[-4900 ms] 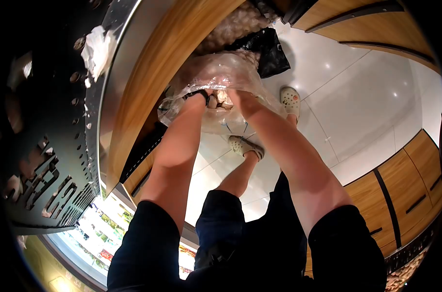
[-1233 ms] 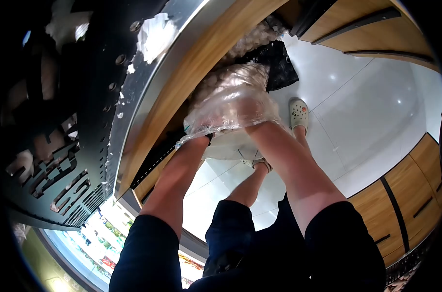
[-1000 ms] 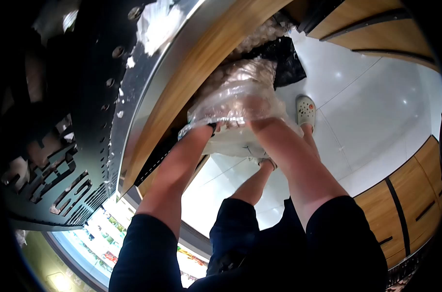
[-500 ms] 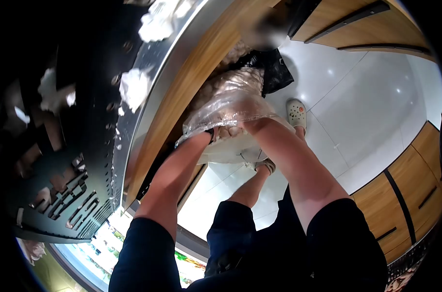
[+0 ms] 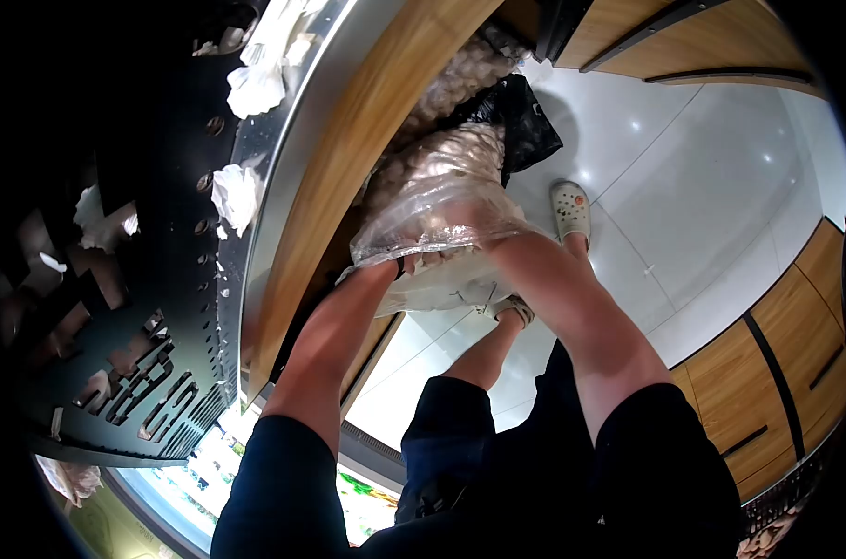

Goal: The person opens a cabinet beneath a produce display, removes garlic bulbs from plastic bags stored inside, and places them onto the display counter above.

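A clear plastic bag full of pale, rounded lumps stands low by the wooden cabinet side. Both forearms reach down into its open mouth. My right hand shows only as a blurred pinkish shape through the crinkled plastic. My left hand is hidden inside the bag beyond a dark band at the wrist. The fingers of neither hand can be made out, nor whether they hold any of the lumps. The lumps' exact kind is unclear through the plastic.
A black plastic bag lies against the far side of the clear bag, with more pale lumps behind it. A dark perforated metal display with white crumpled scraps rises at left. Wooden cabinets border the tiled floor.
The view has shifted slightly. Both arms stay in the bag, and its plastic edge now covers the lumps seen between the wrists earlier. The blurred patch beyond the black bag is gone.
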### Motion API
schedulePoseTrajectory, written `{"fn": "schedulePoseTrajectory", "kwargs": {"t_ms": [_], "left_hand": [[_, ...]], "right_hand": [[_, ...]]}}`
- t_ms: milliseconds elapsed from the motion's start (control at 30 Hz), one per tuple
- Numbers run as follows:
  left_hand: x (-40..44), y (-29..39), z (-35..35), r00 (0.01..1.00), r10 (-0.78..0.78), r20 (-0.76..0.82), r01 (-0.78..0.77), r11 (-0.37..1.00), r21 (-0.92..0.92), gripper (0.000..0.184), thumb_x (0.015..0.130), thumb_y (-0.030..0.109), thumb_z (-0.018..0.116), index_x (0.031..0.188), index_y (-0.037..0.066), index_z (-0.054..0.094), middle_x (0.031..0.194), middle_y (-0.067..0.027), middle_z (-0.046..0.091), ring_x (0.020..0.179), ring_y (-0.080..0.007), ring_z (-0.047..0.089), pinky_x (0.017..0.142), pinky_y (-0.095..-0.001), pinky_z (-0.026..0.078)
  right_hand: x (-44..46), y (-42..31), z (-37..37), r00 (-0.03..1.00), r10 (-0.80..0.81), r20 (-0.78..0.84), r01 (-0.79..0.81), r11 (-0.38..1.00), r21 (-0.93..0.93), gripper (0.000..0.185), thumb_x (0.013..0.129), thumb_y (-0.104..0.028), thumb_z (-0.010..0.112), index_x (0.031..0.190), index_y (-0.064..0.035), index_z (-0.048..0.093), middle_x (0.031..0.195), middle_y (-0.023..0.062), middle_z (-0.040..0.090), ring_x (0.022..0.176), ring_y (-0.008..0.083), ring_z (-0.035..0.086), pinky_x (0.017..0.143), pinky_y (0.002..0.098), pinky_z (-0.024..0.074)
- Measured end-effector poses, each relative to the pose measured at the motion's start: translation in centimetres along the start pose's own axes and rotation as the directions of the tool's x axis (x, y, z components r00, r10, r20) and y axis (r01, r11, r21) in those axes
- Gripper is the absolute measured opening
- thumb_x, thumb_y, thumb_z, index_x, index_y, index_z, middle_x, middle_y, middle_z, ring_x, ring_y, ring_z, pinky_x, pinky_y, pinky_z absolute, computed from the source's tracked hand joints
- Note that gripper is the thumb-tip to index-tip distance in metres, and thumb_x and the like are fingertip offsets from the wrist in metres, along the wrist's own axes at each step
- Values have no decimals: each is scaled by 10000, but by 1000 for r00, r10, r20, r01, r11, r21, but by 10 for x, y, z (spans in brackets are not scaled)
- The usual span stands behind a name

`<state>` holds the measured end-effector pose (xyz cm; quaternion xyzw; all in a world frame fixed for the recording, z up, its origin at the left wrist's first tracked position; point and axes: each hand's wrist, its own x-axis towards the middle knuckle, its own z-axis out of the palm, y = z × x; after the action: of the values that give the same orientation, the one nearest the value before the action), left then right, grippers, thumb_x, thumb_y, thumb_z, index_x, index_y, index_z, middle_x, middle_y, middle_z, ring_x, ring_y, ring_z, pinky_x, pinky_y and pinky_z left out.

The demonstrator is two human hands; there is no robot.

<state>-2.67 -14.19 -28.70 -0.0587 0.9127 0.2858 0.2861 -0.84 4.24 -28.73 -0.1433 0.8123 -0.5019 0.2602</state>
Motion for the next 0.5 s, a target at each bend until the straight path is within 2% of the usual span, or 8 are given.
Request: {"fn": "schedulePoseTrajectory", "kwargs": {"t_ms": [133, 233, 267, 333, 400, 433, 500], "left_hand": [[7, 5, -14, 999, 22, -26, -23, 998, -51, 473, 892, 325, 640, 1275, 65, 544, 1212, -101, 591, 1067, -223, 579, 781, -369, 563], [5, 8, -8, 999, 40, -17, -40, 999, -17, 475, 888, 328, 646, 1272, 66, 548, 1211, -101, 592, 1065, -224, 579, 776, -370, 566], [1, 7, -2, 999, 45, 1, -45, 999, 24, 476, 887, 328, 648, 1271, 66, 549, 1210, -101, 593, 1064, -224, 580, 774, -371, 566], [-15, 7, 14, 994, 8, 113, -25, 989, 148, 477, 885, 330, 651, 1269, 66, 552, 1209, -101, 593, 1063, -225, 580, 770, -371, 568], [-29, 3, 24, 970, -61, 235, 2, 970, 241, 478, 883, 332, 655, 1268, 66, 554, 1208, -101, 594, 1061, -226, 581, 767, -372, 569], [-36, -1, 25, 952, -105, 289, 24, 963, 270, 479, 882, 333, 657, 1267, 67, 555, 1208, -101, 594, 1060, -226, 581, 765, -373, 570], [-40, -7, 20, 932, -149, 329, 54, 958, 283, 480, 880, 335, 660, 1265, 67, 558, 1207, -101, 595, 1059, -227, 581, 761, -373, 572]], "right_hand": [[5, -2, -10, 989, -84, 125, 96, 990, -100, 283, 806, -90, 632, 1089, -84, 632, 1018, 83, 651, 929, 266, 636, 831, 371, 531], [2, 1, -12, 965, -149, 217, 188, 967, -173, 289, 801, -85, 636, 1090, -85, 633, 1016, 82, 653, 928, 265, 637, 829, 371, 532], [1, 6, -8, 960, -184, 210, 222, 959, -175, 291, 799, -84, 638, 1090, -85, 634, 1016, 82, 653, 927, 265, 638, 829, 370, 533], [-6, 38, 32, 963, -270, 22, 270, 955, -124, 327, 797, -83, 646, 1122, -69, 617, 1041, 95, 647, 894, 253, 647, 796, 362, 539], [-12, 45, 34, 925, -342, -165, 334, 939, -79, 365, 795, -83, 654, 1155, -53, 601, 1067, 109, 641, 861, 240, 656, 764, 353, 546], [-10, 48, 27, 901, -430, -64, 424, 901, -91, 409, 798, -95, 664, 1195, -48, 576, 1130, 117, 613, 845, 221, 656, 735, 339, 549], [2, 52, 12, 855, -517, 36, 518, 850, -98, 456, 802, -107, 675, 1236, -42, 552, 1192, 125, 585, 828, 202, 656, 706, 324, 552]]}}
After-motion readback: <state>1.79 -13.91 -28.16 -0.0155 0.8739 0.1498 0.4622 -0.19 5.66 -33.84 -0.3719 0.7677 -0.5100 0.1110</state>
